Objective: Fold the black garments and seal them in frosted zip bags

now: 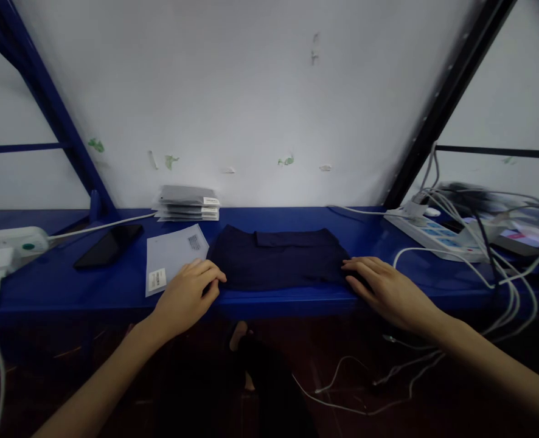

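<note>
Nearest to the camera are our two bare forearms [105, 371], which come from the lower corners and reach to the blue table [365, 231]. Behind the table we have the big pale wall [251, 91], with some small peeled marks on it. On the table, in the middle and near its front edge, lies the dark navy cloth [274, 264]; it is folded, and a narrower folded part shows at its far side.

Our left hand [190, 292] is at the left edge of the cloth, with the fingers bent loosely; we cannot tell if it pinches the fabric. Our right hand [385, 289] is at the right edge, and it is open, with the thumb apart from the fingers.

To the right of the cloth we see a white power strip [438, 234] with blue sockets, and near it many tangled cables [516, 280]. Just beside the cloth on the left, a grey packet [171, 252] lies flat, partly covered by our left hand. A stack of similar packets [187, 204] stands behind it, near the wall. Farther left lies a black phone [109, 245]. The smallest thing is the white label [157, 279] on the grey packet
</note>
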Action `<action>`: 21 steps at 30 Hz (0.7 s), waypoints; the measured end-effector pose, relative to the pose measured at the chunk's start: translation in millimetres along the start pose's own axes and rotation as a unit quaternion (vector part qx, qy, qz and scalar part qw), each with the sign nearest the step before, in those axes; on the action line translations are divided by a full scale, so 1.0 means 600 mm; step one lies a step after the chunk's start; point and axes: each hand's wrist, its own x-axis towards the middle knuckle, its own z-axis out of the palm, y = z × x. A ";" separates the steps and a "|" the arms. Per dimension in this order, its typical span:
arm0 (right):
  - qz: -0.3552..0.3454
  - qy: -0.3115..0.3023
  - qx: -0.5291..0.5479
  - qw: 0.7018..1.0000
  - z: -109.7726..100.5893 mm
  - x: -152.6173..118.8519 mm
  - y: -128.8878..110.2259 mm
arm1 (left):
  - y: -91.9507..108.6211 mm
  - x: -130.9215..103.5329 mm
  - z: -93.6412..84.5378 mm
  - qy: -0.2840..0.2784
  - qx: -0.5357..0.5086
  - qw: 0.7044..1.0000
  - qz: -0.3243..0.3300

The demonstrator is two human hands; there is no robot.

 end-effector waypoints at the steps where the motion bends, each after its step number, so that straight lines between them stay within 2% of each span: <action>1: 0.004 -0.004 0.005 1.000 -0.001 0.001 -0.002 | 0.000 0.000 0.000 0.001 0.001 1.000 0.001; 5: 0.016 0.002 0.028 0.999 -0.006 0.005 -0.005 | -0.003 0.002 -0.003 0.001 0.003 1.000 0.008; 8: 0.036 0.046 0.039 0.998 -0.013 0.017 -0.003 | 0.001 0.010 -0.008 0.020 0.003 1.000 0.018; 11: 0.046 0.089 0.050 0.994 -0.021 0.046 0.001 | 0.017 0.035 -0.014 0.059 0.004 0.997 0.044; 13: 0.041 0.093 0.057 0.993 -0.022 0.074 0.006 | 0.032 0.064 -0.016 0.067 0.004 0.996 0.060; 15: 0.038 0.066 0.055 0.996 -0.017 0.106 0.014 | 0.045 0.101 -0.012 0.041 0.004 0.997 0.066; 17: 0.039 0.021 0.045 0.998 -0.005 0.140 0.025 | 0.049 0.143 -0.001 -0.012 0.017 0.998 0.067; 21: 0.029 -0.068 0.037 0.997 0.027 0.205 0.048 | 0.027 0.217 0.029 -0.105 0.083 0.986 0.097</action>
